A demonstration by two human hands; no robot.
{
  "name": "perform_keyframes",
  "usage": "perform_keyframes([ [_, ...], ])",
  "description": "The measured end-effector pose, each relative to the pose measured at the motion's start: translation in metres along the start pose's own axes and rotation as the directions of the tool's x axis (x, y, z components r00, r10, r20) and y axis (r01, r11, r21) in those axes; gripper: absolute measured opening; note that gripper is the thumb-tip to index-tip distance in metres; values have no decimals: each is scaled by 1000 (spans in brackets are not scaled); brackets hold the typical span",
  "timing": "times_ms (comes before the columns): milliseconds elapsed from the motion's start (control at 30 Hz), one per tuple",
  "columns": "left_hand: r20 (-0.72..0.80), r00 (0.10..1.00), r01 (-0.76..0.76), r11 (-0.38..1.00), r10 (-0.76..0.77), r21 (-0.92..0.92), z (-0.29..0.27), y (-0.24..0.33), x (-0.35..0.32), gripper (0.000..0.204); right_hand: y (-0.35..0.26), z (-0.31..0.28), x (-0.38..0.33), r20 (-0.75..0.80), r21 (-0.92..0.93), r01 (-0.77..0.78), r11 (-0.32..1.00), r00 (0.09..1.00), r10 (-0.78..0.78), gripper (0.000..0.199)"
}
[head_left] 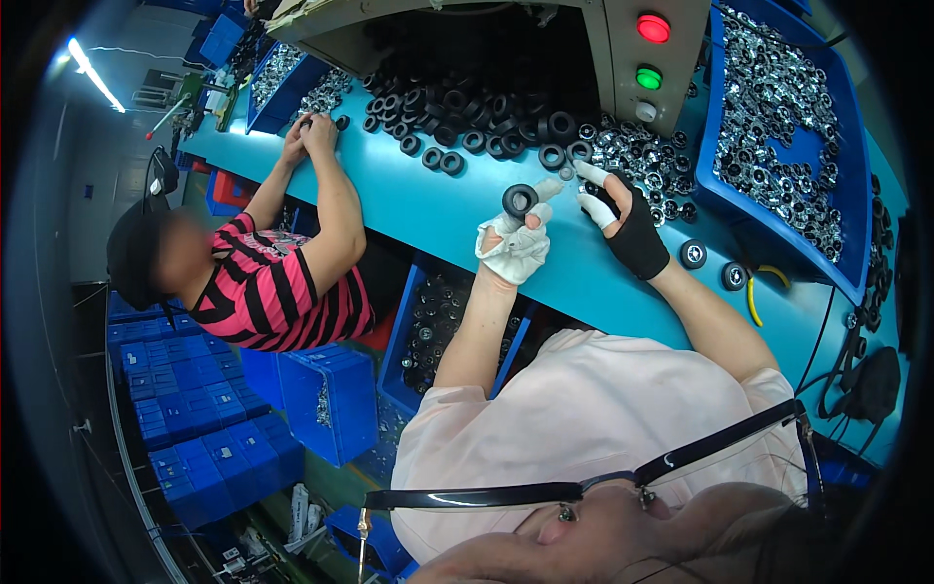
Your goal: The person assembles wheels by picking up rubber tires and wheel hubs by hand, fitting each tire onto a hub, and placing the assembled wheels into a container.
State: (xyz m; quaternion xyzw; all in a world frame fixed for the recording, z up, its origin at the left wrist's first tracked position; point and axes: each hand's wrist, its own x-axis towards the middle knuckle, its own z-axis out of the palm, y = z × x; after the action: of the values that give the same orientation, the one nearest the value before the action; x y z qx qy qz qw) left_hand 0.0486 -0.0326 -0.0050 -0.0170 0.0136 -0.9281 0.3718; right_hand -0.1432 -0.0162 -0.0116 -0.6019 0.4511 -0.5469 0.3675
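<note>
A long turquoise workbench (438,209) runs across the view, with a grey machine housing (506,29) standing at its far edge, red, green and white round buttons on its side panel. To the right sits a big blue tray (856,209) filled with shiny metal rings (778,127), and a heap of black rubber rings (467,112) spills out from under the machine onto the bench, meeting a smaller scatter of metal rings (632,151). On the left a co-worker in a pink-and-black striped shirt (268,292) leans in, both hands together at a small part near the bench's far end. Blue bins (326,399) stand below the bench. The person's left hand (516,243), in a white glove, pinches one black rubber ring (520,200) upright between thumb and fingertips, just above the bench. The right hand (618,219), in a black fingerless glove with white finger cots, reaches toward the scattered metal rings, its fingers drawn close around something small; whether they grip a part I cannot tell.
</note>
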Motion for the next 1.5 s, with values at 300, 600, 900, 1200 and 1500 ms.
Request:
perform_keyframes([
  [300, 178, 979, 113, 992, -101, -54, 4, -6, 4, 50, -7, -4, 2, 60, -35, -4, 999, 998, 6, 32],
  [600, 96, 993, 63, 995, -71, 83, 2, -4, 7, 49, -4, -3, 1, 34, 30, -31, 999, 999, 30, 30],
  [900, -385, 795, 24, 610, 469, 792, 8, -8, 15, 34, -13, -4, 0, 19, 71, -43, 997, 999, 42, 30],
  [1200, -392, 791, 70, 567, 470, 821, 1, -12, 17, 35, -6, -3, 0, 44, -7, 53, 999, 998, -52, 33],
  [1500, -363, 803, 74, 524, 473, 848, 3, -23, 22, 38, -8, -1, 1, 67, -65, 91, 994, 994, -87, 34],
])
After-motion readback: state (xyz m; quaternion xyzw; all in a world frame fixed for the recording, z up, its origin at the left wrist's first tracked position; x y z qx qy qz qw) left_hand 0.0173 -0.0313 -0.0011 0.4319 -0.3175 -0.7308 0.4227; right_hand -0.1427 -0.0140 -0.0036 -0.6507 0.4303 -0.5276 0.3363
